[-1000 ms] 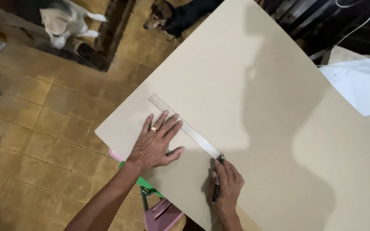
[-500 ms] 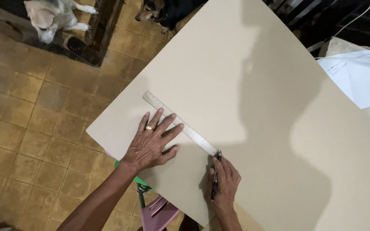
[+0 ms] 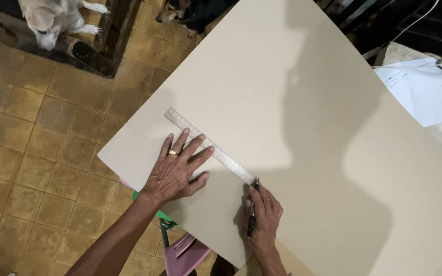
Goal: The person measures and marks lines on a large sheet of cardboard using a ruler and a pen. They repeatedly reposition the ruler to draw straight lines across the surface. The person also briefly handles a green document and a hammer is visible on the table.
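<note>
A dark pen (image 3: 252, 217) is gripped in the right hand (image 3: 265, 217), fingers curled closed around its barrel, the tip set just at the near end of the metal ruler (image 3: 208, 144). The ruler is pinned flat under the left hand (image 3: 176, 171), which is spread open, fingertips on its edge, nothing clasped. Both lie on the large beige board (image 3: 303, 117), near its lower left corner.

Risk is judged here: the ruler is pressed only along its middle, so its far end could be pivoted by the pen's push and the line skewed. The board overhangs its support past the left hand, and could be tipped or flexed under weight.

The pen tip itself is hard to make out against the ruler's end. The support beneath is largely hidden; only a pink and green frame (image 3: 182, 250) peeks out. Farther off, a white dog (image 3: 52, 18) and a darker dog (image 3: 180, 9) are cut off by the top edge.
</note>
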